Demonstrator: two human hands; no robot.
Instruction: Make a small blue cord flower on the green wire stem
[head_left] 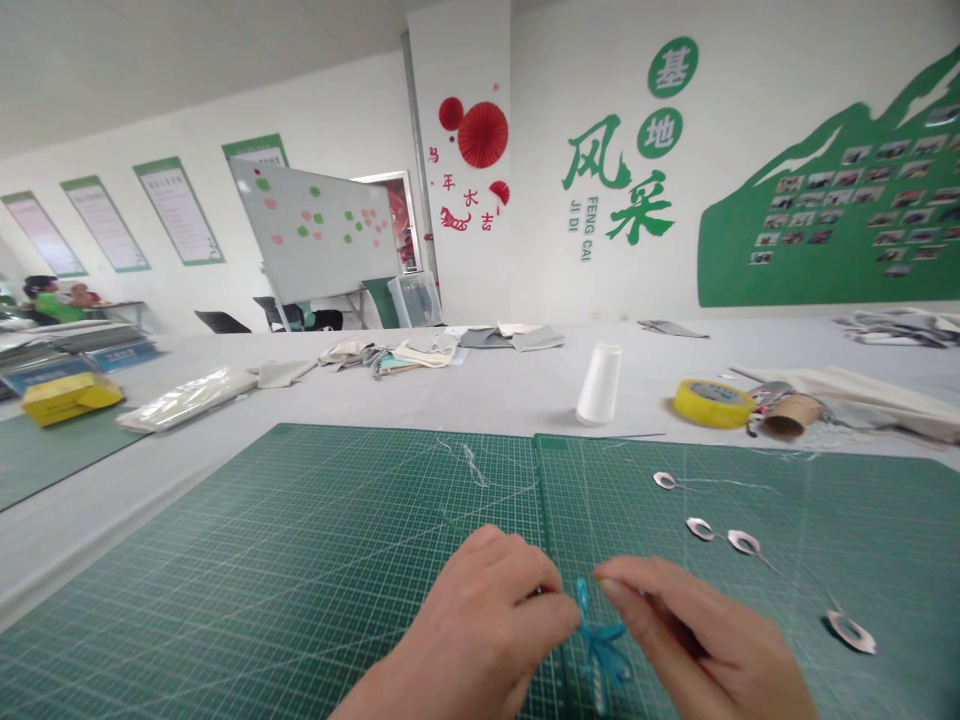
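Note:
Over the green cutting mat [360, 560], my left hand [487, 620] is closed, with thumb and forefinger pinching a small shiny blue ribbon piece [604, 655]. This piece has a narrow upright loop at the top and loose strips spreading out below, with a pale twisted strand under them. My right hand [697, 630] is just to its right, thumb and fingertip pressed together close to the loop. What lies in that pinch is too small to make out. To the right, several oval pinkish-white rings [744, 542] with thin threads lie on the mat.
Behind the mats stand a white thread cone [599, 385], a yellow tape roll [712, 403] and a cardboard tube [793, 415]. Loose white thread [474, 467] lies at the mat's back. Fabric pieces [510, 338] lie farther off; a yellow box [71, 398] sits left. A person [56, 300] sits far left.

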